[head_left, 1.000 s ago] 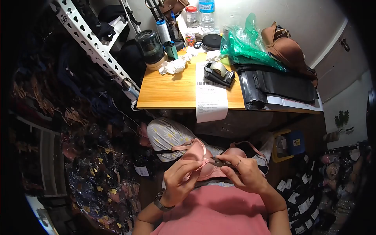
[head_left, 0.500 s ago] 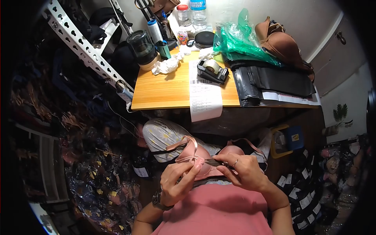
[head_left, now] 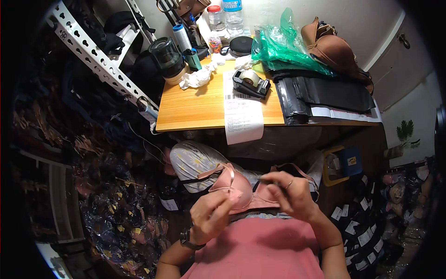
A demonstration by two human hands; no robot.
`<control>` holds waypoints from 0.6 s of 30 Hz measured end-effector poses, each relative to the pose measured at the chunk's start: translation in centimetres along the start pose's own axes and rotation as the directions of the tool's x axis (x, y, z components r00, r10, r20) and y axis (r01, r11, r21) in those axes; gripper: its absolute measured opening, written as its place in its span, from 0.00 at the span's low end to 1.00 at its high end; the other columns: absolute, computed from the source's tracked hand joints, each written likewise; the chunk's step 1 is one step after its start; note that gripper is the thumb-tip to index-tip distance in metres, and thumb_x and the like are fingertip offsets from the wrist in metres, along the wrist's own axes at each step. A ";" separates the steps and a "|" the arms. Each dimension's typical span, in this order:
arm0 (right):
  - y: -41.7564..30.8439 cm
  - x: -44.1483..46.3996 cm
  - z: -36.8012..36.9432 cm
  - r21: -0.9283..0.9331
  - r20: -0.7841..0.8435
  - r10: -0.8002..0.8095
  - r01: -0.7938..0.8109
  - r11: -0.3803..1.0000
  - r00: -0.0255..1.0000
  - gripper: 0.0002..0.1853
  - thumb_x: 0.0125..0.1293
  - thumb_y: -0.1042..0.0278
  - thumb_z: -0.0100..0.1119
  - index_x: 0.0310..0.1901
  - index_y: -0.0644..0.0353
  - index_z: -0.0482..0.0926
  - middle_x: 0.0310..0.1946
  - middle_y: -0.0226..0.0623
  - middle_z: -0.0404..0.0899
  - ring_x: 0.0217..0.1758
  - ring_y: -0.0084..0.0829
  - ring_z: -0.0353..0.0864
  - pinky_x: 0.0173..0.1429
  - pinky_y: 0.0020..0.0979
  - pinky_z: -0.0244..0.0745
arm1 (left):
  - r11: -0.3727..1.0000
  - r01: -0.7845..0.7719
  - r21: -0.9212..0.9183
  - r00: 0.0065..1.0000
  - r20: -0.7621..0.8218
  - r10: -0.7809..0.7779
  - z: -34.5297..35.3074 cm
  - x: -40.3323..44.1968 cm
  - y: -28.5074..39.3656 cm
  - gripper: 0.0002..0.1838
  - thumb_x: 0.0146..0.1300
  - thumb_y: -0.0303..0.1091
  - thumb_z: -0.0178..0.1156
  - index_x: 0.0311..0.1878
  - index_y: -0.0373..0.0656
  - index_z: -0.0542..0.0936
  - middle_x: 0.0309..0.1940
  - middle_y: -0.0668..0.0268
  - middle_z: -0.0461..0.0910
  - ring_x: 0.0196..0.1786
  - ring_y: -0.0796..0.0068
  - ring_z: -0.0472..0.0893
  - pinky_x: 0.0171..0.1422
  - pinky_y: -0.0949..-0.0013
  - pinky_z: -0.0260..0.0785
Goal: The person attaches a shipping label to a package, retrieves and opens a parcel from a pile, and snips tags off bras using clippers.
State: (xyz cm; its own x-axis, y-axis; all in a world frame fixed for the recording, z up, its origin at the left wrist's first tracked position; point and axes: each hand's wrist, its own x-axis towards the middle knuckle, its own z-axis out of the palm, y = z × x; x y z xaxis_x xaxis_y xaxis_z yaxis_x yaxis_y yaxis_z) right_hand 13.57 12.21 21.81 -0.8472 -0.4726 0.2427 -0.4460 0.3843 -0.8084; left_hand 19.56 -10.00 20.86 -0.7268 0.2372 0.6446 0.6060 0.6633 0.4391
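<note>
A pink bra [head_left: 238, 185] lies across my lap, its cups facing up and its straps loose. Pinched in the fingers of my left hand [head_left: 210, 215] is a pink strap-like edge of the bra, beside the left cup. My right hand [head_left: 293, 195] is closed around a small dark pointed tool [head_left: 263, 178], which looks like thread snips; most of it is hidden by my fingers and slightly blurred. That hand hovers over the right cup, its tool apart from the edge in my left hand.
Ahead, the wooden table [head_left: 190, 109] bears a tape dispenser [head_left: 251, 83], a printed paper [head_left: 244, 118], black plastic mailers [head_left: 337, 95], green plastic [head_left: 292, 56] and a brown bra [head_left: 332, 46]. Bagged goods [head_left: 121, 214] pile at left. A yellow-and-blue bin [head_left: 349, 162] stands right.
My right hand has drawn back to the right and slightly upward with the tool, away from the bra edge. My left hand keeps its pinch nearly in place.
</note>
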 end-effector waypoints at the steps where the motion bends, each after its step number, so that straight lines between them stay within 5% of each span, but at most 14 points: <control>1: -0.2 0.3 -0.6 0.064 -0.082 0.068 -0.063 0.996 0.994 0.09 0.61 0.76 0.56 0.43 0.65 0.77 0.29 0.40 0.77 0.31 0.29 0.77 0.36 0.23 0.71 | 0.983 0.141 -0.114 0.987 -0.058 -0.148 0.0 -0.6 0.1 0.17 0.50 0.13 0.55 0.43 0.39 0.77 0.38 0.61 0.78 0.38 0.65 0.78 0.40 0.72 0.72; 3: 2.6 -0.3 -1.0 0.110 -0.219 0.256 -0.237 0.965 0.941 0.12 0.59 0.70 0.62 0.44 0.61 0.77 0.27 0.39 0.78 0.29 0.27 0.78 0.34 0.27 0.72 | 0.829 0.410 -0.382 0.835 -0.208 -0.509 -0.4 -2.1 -0.6 0.11 0.60 0.16 0.50 0.43 0.40 0.66 0.37 0.61 0.71 0.35 0.74 0.73 0.42 0.75 0.68; 4: 4.9 -0.8 -1.2 0.144 -0.205 0.303 -0.278 0.950 0.931 0.13 0.58 0.69 0.64 0.44 0.62 0.77 0.27 0.38 0.78 0.29 0.25 0.77 0.35 0.26 0.71 | 0.757 0.610 -0.233 0.748 -0.146 -0.648 -2.2 -2.3 -1.0 0.07 0.66 0.22 0.47 0.44 0.40 0.61 0.36 0.63 0.67 0.34 0.77 0.71 0.40 0.75 0.68; 5: 7.5 -1.4 -1.3 0.177 -0.193 0.350 -0.318 0.931 0.917 0.15 0.57 0.67 0.65 0.44 0.63 0.77 0.27 0.37 0.78 0.30 0.24 0.76 0.36 0.25 0.71 | 0.569 0.695 -0.441 0.576 -0.134 -0.807 -3.2 -2.9 -2.0 0.03 0.70 0.27 0.44 0.44 0.40 0.63 0.34 0.66 0.66 0.36 0.80 0.69 0.44 0.75 0.66; 6: 9.9 -2.1 -1.4 0.187 -0.070 0.531 -0.512 0.839 0.845 0.15 0.56 0.65 0.66 0.42 0.64 0.78 0.28 0.36 0.80 0.31 0.22 0.76 0.37 0.23 0.71 | 0.415 0.830 -0.372 0.427 -0.055 -0.903 -5.0 -2.8 -2.5 0.05 0.70 0.29 0.46 0.44 0.39 0.65 0.34 0.66 0.68 0.33 0.79 0.71 0.42 0.75 0.67; 7: 13.1 -3.4 -0.5 0.136 -0.054 0.507 -0.497 0.857 0.860 0.15 0.59 0.61 0.63 0.39 0.66 0.80 0.28 0.37 0.81 0.31 0.22 0.76 0.36 0.24 0.71 | 0.595 0.801 -0.070 0.596 -0.010 -0.803 -6.1 -4.9 -4.8 0.06 0.69 0.29 0.47 0.45 0.37 0.68 0.38 0.61 0.74 0.34 0.78 0.75 0.40 0.73 0.70; 9: 15.7 -4.4 0.9 0.071 0.093 0.524 -0.530 0.845 0.847 0.18 0.62 0.57 0.59 0.39 0.68 0.80 0.29 0.40 0.81 0.31 0.21 0.76 0.37 0.26 0.71 | 0.565 0.809 0.164 0.501 0.313 -0.807 -7.9 -6.0 -6.6 0.11 0.66 0.30 0.51 0.49 0.36 0.70 0.45 0.55 0.77 0.38 0.71 0.79 0.44 0.69 0.71; 10: 16.0 -4.8 1.8 0.142 0.166 0.515 -0.537 0.832 0.841 0.19 0.63 0.56 0.58 0.40 0.68 0.80 0.29 0.40 0.81 0.31 0.21 0.76 0.38 0.27 0.71 | 0.558 0.742 0.371 0.455 0.332 -0.826 -7.9 -6.1 -6.4 0.17 0.61 0.30 0.54 0.53 0.34 0.70 0.50 0.50 0.74 0.48 0.62 0.78 0.52 0.65 0.68; 11: 15.9 -4.7 2.5 0.212 0.237 0.495 -0.542 0.813 0.836 0.19 0.64 0.55 0.56 0.41 0.68 0.80 0.29 0.41 0.81 0.31 0.21 0.76 0.39 0.27 0.71 | 0.700 0.573 0.427 0.640 0.301 -0.707 -7.0 -7.4 -6.8 0.21 0.59 0.31 0.56 0.55 0.33 0.70 0.50 0.50 0.73 0.52 0.53 0.74 0.56 0.63 0.65; 13: 15.4 -4.5 2.7 0.156 0.342 0.517 -0.590 0.792 0.785 0.19 0.64 0.56 0.56 0.44 0.66 0.80 0.30 0.35 0.81 0.34 0.20 0.75 0.43 0.25 0.70 | 0.775 0.429 0.464 0.770 0.261 -0.582 -4.8 -4.8 -5.0 0.21 0.59 0.31 0.57 0.55 0.32 0.71 0.51 0.49 0.72 0.51 0.54 0.74 0.57 0.63 0.64; 15: 13.0 -3.8 2.2 0.338 0.379 0.491 -0.611 0.716 0.785 0.19 0.66 0.55 0.55 0.40 0.67 0.80 0.27 0.25 0.77 0.32 0.16 0.69 0.39 0.21 0.66 | 0.739 0.668 0.091 0.684 0.319 -0.657 -1.4 -3.7 -4.3 0.18 0.64 0.29 0.52 0.56 0.32 0.70 0.47 0.53 0.76 0.48 0.58 0.76 0.57 0.63 0.65; 16: 13.0 -4.0 2.1 0.332 0.416 0.490 -0.629 0.703 0.766 0.17 0.67 0.56 0.53 0.43 0.65 0.80 0.29 0.22 0.75 0.34 0.14 0.68 0.40 0.18 0.64 | 0.809 0.587 -0.035 0.764 0.353 -0.540 0.7 -3.0 -3.5 0.17 0.66 0.30 0.48 0.56 0.33 0.70 0.46 0.54 0.77 0.48 0.59 0.77 0.57 0.62 0.65; 17: 12.8 -4.1 2.0 0.329 0.420 0.482 -0.624 0.709 0.769 0.17 0.67 0.56 0.53 0.43 0.65 0.80 0.29 0.22 0.75 0.34 0.14 0.68 0.40 0.18 0.64 | 0.768 0.632 -0.103 0.722 0.438 -0.536 3.3 -2.9 -2.8 0.18 0.68 0.34 0.46 0.56 0.32 0.70 0.47 0.52 0.77 0.50 0.57 0.77 0.58 0.64 0.66; 18: 12.6 -4.4 1.8 0.385 0.440 0.489 -0.650 0.655 0.753 0.17 0.68 0.58 0.53 0.44 0.64 0.80 0.30 0.22 0.76 0.35 0.14 0.68 0.40 0.17 0.64 | 0.879 0.467 -0.098 0.828 0.396 -0.396 7.0 -4.6 -3.1 0.19 0.68 0.37 0.46 0.55 0.32 0.70 0.46 0.49 0.77 0.50 0.55 0.76 0.56 0.64 0.66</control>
State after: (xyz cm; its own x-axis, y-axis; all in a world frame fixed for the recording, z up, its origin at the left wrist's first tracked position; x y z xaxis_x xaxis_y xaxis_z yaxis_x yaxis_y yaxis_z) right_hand 12.23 17.67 9.61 -0.7294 -0.5168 -0.4482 0.3696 0.2537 -0.8939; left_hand 18.78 -8.12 12.14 -0.9702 0.2151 0.1118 0.2245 0.6238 0.7487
